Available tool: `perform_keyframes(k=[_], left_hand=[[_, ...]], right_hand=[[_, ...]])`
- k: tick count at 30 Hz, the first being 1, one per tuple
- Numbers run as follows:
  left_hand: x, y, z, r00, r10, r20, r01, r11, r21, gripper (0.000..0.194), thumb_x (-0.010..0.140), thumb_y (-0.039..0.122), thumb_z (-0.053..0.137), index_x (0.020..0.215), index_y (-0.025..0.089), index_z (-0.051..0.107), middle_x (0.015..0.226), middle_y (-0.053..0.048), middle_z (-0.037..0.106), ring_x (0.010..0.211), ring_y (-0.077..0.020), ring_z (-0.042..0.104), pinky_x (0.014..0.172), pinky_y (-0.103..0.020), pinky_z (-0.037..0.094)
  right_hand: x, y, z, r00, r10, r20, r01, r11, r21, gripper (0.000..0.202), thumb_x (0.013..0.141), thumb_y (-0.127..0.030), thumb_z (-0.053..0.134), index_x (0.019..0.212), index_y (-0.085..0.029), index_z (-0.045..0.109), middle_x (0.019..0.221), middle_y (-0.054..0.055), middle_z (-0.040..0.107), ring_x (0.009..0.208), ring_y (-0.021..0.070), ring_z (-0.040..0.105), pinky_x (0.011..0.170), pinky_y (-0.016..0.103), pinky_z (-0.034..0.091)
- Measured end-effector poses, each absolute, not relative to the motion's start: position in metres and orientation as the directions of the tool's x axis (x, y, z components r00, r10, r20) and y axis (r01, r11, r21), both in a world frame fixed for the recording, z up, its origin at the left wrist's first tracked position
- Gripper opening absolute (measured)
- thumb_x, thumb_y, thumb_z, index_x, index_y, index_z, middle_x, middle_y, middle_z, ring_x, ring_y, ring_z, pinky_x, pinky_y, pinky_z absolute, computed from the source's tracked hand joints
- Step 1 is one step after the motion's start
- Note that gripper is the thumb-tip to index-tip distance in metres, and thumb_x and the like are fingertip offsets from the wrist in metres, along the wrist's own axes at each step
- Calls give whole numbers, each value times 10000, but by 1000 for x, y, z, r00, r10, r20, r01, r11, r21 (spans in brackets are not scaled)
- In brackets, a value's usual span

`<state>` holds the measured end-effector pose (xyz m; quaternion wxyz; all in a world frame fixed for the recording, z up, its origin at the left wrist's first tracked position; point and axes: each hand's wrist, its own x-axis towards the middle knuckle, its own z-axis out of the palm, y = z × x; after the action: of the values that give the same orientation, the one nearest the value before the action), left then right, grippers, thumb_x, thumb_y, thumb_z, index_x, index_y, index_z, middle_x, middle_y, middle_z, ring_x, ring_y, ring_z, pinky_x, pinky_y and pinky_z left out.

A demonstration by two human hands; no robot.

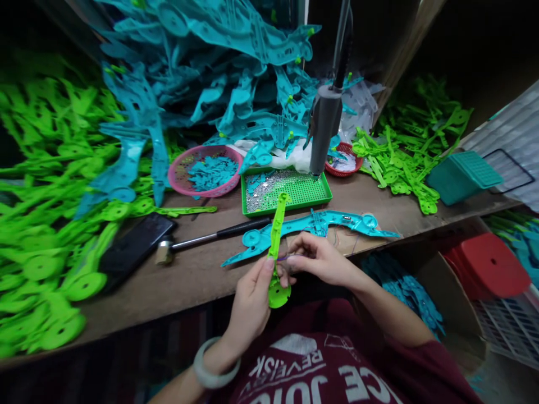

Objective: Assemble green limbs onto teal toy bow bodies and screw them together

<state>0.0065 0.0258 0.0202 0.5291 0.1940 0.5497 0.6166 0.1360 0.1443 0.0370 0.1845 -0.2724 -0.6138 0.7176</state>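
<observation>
My left hand [252, 292] grips a long lime-green plastic part [276, 235] by its lower half, round end down, above the table's front edge. My right hand [314, 259] is closed at the middle of that part, its fingers pinching something small and dark, perhaps thin wires, too fine to make out. Just beyond both hands a turquoise curved plastic part [286, 227] lies on the table. Behind it stands a green perforated tray [295, 210] with small metal pieces inside. A dark grey electric screwdriver [326, 120] hangs above the tray.
A hammer [197, 241] and a black phone [137, 247] lie left of my hands. Lime-green parts [46, 224] heap at left, turquoise parts [177, 73] at the back. A pink basket [227, 188], red basket [357, 165] and teal box [458, 177] also stand on the table.
</observation>
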Motion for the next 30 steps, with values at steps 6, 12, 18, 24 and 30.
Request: perform_keyframes(k=[6,12,18,24,30], left_hand=[[-5,31,53,-301,841,-449,-726,102,680,347,735,416,883,834,168,662,655,76,478,495,-39,406,613,-213,557],[-24,35,41,-618,785,39,-89,-119,989,395,891,576,674,986,193,680,681,27,586,710,-160,620,730,-278,533],[-30,45,45,-563,824,65,21,-64,998,394,910,590,619,896,197,644,700,26,597,686,-150,590,687,-261,504],[-30,35,55,-422,905,-51,-26,44,999,335,953,530,512,956,206,595,748,18,615,688,-155,595,664,-272,502],[-34,28,64,-116,969,-220,77,229,970,293,955,459,436,974,209,588,630,32,590,651,-168,598,678,-291,491]], right_hand=[[134,158,19,-878,459,-132,-34,-335,-942,428,756,-560,782,907,-172,683,663,-56,550,555,69,451,542,217,374],[121,135,10,-776,602,188,-56,232,-971,335,909,-512,643,891,-183,700,868,60,661,826,184,632,801,356,532],[122,132,47,-615,337,713,4,905,-425,543,964,-372,629,1449,-182,474,1160,141,654,987,216,664,800,324,576],[125,166,84,-768,207,606,5,948,-318,199,1042,-167,445,1079,-146,640,846,45,645,731,130,613,641,225,477],[124,191,108,-929,41,367,21,998,-58,222,1030,-111,427,937,-142,626,808,34,611,653,133,511,542,263,330]])
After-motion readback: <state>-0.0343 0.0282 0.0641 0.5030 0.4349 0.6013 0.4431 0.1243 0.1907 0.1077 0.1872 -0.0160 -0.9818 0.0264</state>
